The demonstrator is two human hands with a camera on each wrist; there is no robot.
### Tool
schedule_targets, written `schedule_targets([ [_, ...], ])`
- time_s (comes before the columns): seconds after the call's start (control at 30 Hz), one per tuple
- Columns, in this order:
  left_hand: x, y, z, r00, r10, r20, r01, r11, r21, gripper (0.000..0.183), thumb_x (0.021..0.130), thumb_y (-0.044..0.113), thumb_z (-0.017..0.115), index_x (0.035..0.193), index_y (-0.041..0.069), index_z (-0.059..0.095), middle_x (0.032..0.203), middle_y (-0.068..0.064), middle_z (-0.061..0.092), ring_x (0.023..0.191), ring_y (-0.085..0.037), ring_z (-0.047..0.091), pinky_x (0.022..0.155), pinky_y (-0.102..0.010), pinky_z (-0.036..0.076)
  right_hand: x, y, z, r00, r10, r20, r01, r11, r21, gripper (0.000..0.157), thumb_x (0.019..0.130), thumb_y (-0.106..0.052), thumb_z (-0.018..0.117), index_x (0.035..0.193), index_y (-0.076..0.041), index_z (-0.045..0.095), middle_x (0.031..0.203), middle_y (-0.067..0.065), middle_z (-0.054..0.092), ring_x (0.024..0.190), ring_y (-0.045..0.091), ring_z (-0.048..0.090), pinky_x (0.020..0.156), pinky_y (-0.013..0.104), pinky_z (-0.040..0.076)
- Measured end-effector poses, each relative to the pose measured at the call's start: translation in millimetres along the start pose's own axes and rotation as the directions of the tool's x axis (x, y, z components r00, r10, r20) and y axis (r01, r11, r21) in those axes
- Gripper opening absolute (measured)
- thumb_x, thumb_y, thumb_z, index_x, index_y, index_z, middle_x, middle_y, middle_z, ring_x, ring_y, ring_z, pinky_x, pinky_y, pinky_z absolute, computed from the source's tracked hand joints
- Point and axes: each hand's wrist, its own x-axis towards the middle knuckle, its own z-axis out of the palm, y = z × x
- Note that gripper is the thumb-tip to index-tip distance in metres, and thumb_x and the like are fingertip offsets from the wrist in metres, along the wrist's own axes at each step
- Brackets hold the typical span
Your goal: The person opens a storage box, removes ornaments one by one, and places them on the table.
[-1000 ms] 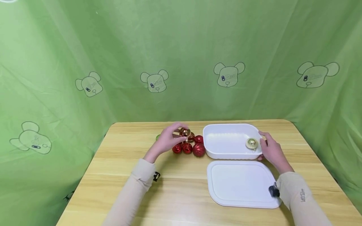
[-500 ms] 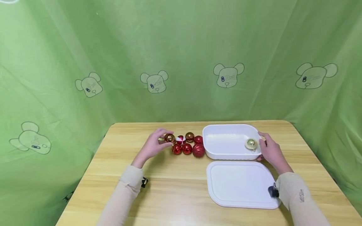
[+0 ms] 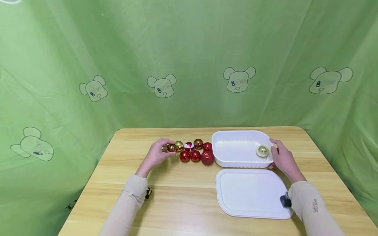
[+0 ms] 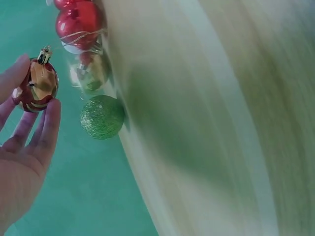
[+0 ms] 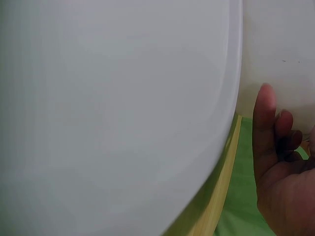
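Observation:
My left hand (image 3: pixel 156 152) pinches a shiny brown-gold Christmas ball (image 4: pixel 43 84) between thumb and fingers, its metal cap upward. It is at the left end of a cluster of balls. A glittery green ball (image 4: pixel 102 117) lies close by in the left wrist view. Beside the held ball are a gold ball (image 3: pixel 178 145), a red-and-white ball (image 3: pixel 189 147) and a bronze ball (image 3: pixel 198 143). My right hand (image 3: pixel 284 158) grips the right end of a white plastic box (image 3: pixel 242 164), thumb at the rim. Inside the box rests a pale gold ball (image 3: pixel 262 151).
In front of the box lies its flat white lid (image 3: pixel 254 193), under my right wrist. Several red balls (image 3: pixel 195 155) sit left of the box, the dark red one (image 3: pixel 207 157) against its wall. A green curtain (image 3: pixel 189 108) hangs behind the wooden table (image 3: pixel 177 203).
My left hand has carried the brown-gold ball leftward from above the cluster to its left end, uncovering the balls behind. My right hand stays at the box.

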Motion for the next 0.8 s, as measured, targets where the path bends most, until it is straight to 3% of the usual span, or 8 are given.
schedule_targets([
  [0.13, -1.0, -1.7, 0.6, 0.999, -0.02, -0.028, 0.022, 0.998, 0.059, 0.044, 0.082, 0.01, 0.086, 0.124, 0.01, 0.071, 0.121, -0.01, 0.067, 0.108, -0.029, 0.067, 0.092, -0.036, 0.062, 0.2, 0.0, 0.4, 1.0, -0.003, -0.007, 0.003, 1.0, -0.001, 0.055, 0.114, -0.028, 0.027, 0.164, -0.007, 0.021, 0.092, 0.023, 0.053, 0.062, 0.024, 0.062, 0.052, 0.034, 0.061],
  [0.3, -0.8, -4.9, 0.8, 0.998, -0.038, -0.051, 0.044, 0.991, 0.13, 0.044, 0.081, 0.016, 0.089, 0.12, 0.011, 0.07, 0.12, -0.008, 0.067, 0.108, -0.029, 0.067, 0.096, -0.044, 0.06, 0.4, -0.4, 1.1, 1.0, 0.001, -0.008, -0.001, 1.0, -0.002, 0.056, 0.114, -0.029, 0.027, 0.164, -0.007, 0.021, 0.092, 0.022, 0.053, 0.062, 0.024, 0.061, 0.052, 0.034, 0.06],
  [0.53, -1.3, -8.9, 4.3, 0.999, -0.047, -0.009, 0.047, 0.985, 0.167, 0.043, 0.079, 0.018, 0.09, 0.116, 0.013, 0.068, 0.117, -0.006, 0.067, 0.107, -0.028, 0.067, 0.095, -0.042, 0.06, 0.9, 1.3, 0.9, 1.0, 0.006, -0.007, -0.006, 1.0, -0.001, 0.055, 0.114, -0.029, 0.027, 0.165, -0.009, 0.021, 0.093, 0.023, 0.053, 0.062, 0.024, 0.062, 0.053, 0.034, 0.061],
  [0.8, -1.9, -11.9, 8.8, 0.999, -0.001, 0.034, -0.008, 0.967, 0.255, 0.043, 0.081, 0.018, 0.089, 0.118, 0.01, 0.07, 0.114, -0.006, 0.068, 0.106, -0.025, 0.065, 0.098, -0.044, 0.058, 1.2, 0.7, 1.3, 1.0, 0.008, -0.007, -0.008, 1.0, 0.009, 0.055, 0.114, -0.029, 0.027, 0.165, -0.008, 0.021, 0.094, 0.023, 0.054, 0.062, 0.023, 0.062, 0.052, 0.034, 0.061],
])
